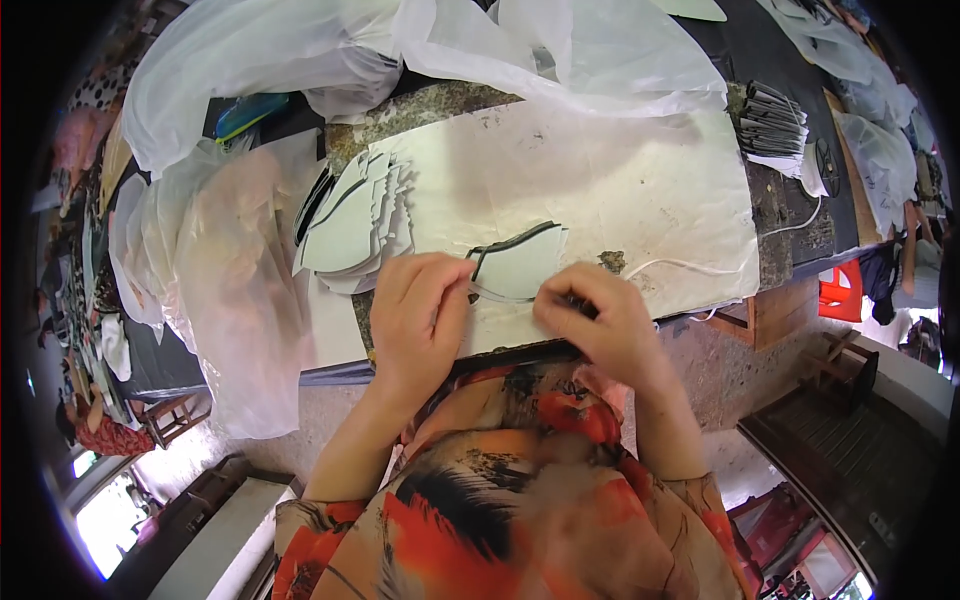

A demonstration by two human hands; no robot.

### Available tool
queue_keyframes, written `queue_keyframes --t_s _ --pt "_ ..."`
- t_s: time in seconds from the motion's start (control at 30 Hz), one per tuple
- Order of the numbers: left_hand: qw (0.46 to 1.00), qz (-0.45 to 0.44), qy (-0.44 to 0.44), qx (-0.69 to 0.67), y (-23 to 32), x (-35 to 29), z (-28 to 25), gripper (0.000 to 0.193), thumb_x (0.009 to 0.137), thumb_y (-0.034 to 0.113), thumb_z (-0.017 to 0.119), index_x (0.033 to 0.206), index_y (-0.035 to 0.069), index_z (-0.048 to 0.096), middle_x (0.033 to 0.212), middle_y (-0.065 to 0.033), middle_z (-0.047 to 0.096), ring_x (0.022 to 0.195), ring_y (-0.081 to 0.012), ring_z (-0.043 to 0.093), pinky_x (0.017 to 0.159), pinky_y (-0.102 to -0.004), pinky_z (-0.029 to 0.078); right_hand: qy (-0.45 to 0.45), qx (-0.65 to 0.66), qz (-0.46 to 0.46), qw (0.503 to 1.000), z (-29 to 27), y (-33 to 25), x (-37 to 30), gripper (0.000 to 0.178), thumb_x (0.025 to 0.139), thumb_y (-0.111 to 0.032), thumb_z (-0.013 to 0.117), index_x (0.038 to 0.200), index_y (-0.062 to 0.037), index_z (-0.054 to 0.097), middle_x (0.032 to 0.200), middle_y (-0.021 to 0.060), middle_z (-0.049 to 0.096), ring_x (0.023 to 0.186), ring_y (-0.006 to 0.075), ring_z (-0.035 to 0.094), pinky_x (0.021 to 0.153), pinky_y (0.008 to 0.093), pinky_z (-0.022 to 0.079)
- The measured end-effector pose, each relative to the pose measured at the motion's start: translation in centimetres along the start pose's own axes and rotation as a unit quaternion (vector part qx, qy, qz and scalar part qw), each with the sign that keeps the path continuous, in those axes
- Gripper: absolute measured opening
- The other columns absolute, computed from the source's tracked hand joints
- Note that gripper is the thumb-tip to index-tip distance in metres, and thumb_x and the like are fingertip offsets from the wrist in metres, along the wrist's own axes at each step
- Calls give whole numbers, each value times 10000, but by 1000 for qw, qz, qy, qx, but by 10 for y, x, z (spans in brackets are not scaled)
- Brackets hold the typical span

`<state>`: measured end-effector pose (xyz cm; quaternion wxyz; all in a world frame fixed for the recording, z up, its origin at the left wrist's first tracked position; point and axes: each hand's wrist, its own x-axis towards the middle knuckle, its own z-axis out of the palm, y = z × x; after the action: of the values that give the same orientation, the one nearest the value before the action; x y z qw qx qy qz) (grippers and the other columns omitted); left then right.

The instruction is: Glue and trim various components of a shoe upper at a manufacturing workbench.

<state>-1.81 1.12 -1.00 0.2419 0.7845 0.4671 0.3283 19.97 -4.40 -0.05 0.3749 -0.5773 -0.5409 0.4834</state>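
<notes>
A small curved white piece with black trim along its upper and left edges lies at the near part of a white sheet on the table. My left hand pinches the left end of this piece, its fingers closed. At the lower right corner, my right hand has its fingers curled and closed on the piece's edge; the fingertips are partly hidden. Left of the piece, near my left hand, a fanned stack of similar white pieces rests on the sheet, some with black edging.
Translucent plastic bags cover the far side, and another plastic bag hangs over the table's left edge. At the right stands a tied bundle of black-edged pieces. A white cord crosses the sheet. A red stool stands beyond.
</notes>
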Motion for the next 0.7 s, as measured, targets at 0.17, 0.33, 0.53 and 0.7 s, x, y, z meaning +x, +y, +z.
queue_keyframes --t_s 0.17,0.33,0.53,0.7 --pt "994 89 -57 38 0 -14 -1 254 800 20 726 1048 75 740 1037 -62 691 977 -283 618 877 -398 482 -7 -50 37 998 -3 -6 34 154 874 -123 696 912 24 667 797 102 638 716 178 571 680 309 468" --pt "989 122 -66 57 1 -16 11 285 800 33 747 1082 74 750 1073 -49 691 1027 -284 604 914 -400 468 -21 -130 39 991 8 -4 50 188 866 -169 679 925 10 678 818 144 653 728 246 607 687 347 486" --pt "991 95 -75 64 -2 -16 15 271 818 52 756 1088 70 752 1084 -46 691 1036 -274 607 928 -399 463 2 -178 34 984 11 -4 54 191 871 -181 651 906 6 661 841 168 670 752 324 643 703 393 506" --pt "991 97 -74 62 -2 -14 15 258 807 52 764 1064 72 759 1078 -45 691 1034 -275 607 920 -397 468 2 -188 33 982 11 -2 55 189 874 -186 647 906 0 662 839 172 673 760 339 648 705 406 507"
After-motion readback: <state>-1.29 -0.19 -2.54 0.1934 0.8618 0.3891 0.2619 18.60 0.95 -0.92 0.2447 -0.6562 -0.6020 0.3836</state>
